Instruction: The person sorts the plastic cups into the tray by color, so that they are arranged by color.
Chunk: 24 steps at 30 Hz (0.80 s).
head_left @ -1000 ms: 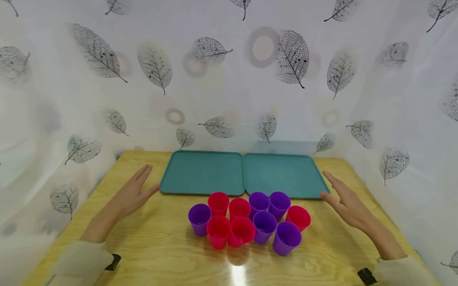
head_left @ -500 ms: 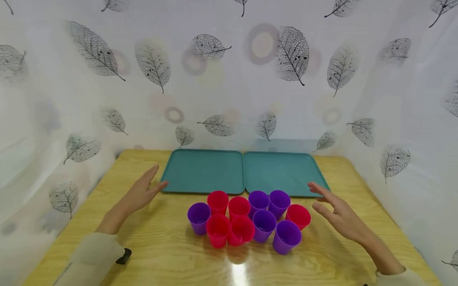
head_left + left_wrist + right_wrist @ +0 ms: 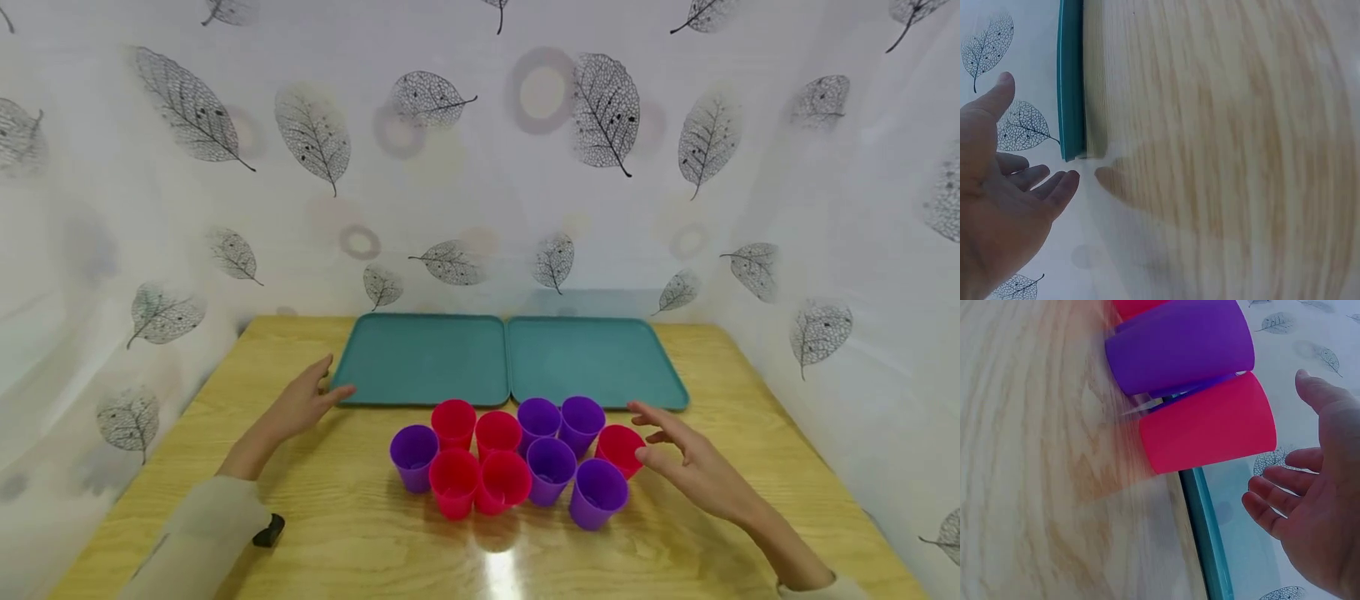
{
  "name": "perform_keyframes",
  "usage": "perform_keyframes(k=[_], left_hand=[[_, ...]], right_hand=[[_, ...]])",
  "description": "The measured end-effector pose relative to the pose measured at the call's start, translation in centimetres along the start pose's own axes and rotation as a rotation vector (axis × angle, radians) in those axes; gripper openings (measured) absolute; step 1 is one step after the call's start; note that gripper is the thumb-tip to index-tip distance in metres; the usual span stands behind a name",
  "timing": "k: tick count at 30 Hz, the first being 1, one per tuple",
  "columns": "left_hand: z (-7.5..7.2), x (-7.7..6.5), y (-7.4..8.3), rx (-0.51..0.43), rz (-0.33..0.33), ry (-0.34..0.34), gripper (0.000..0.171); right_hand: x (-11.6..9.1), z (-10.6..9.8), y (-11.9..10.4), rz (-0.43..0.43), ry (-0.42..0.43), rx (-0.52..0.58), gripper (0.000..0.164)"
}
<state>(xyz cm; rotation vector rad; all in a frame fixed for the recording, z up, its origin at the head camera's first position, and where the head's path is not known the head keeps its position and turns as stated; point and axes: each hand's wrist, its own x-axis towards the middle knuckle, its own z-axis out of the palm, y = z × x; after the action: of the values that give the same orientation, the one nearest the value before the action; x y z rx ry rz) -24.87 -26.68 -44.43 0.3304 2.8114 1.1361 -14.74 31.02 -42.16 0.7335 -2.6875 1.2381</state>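
Note:
Several red and purple plastic cups stand upright in a cluster on the wooden table, mouths up. My right hand is by the rightmost red cup, thumb and forefinger spread near its rim. In the right wrist view that red cup leans across the picture next to a purple cup, with my relaxed fingers beside it. My left hand hovers at the near left corner of the left teal tray, left of a purple cup. Nothing is held in either hand.
Along the back of the wooden table, the right teal tray lies edge to edge with the left one. A white curtain with a leaf print hangs behind and at both sides.
My right hand has moved left and down from beside the right tray to the rightmost red cup. My left hand has shifted a little to the right. The cups stay in place.

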Motion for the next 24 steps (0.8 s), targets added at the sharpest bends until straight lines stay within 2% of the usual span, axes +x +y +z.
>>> perform_keyframes(k=[6, 12, 19, 24], left_hand=[[0.4, 0.3, -0.5, -0.017, -0.011, -0.024, 0.094], [0.6, 0.3, -0.7, 0.007, -0.005, -0.013, 0.089], [0.9, 0.7, -0.5, 0.018, 0.025, -0.004, 0.083], [1.1, 1.0, -0.6, 0.029, 0.054, -0.006, 0.080]], right_hand=[[0.2, 0.7, -0.3, -0.017, -0.009, 0.000, 0.058], [0.4, 1.1, -0.4, -0.048, -0.005, 0.009, 0.056], [0.0, 1.2, -0.3, -0.017, -0.021, 0.013, 0.059], [-0.3, 1.3, -0.2, -0.054, -0.033, 0.031, 0.060]])
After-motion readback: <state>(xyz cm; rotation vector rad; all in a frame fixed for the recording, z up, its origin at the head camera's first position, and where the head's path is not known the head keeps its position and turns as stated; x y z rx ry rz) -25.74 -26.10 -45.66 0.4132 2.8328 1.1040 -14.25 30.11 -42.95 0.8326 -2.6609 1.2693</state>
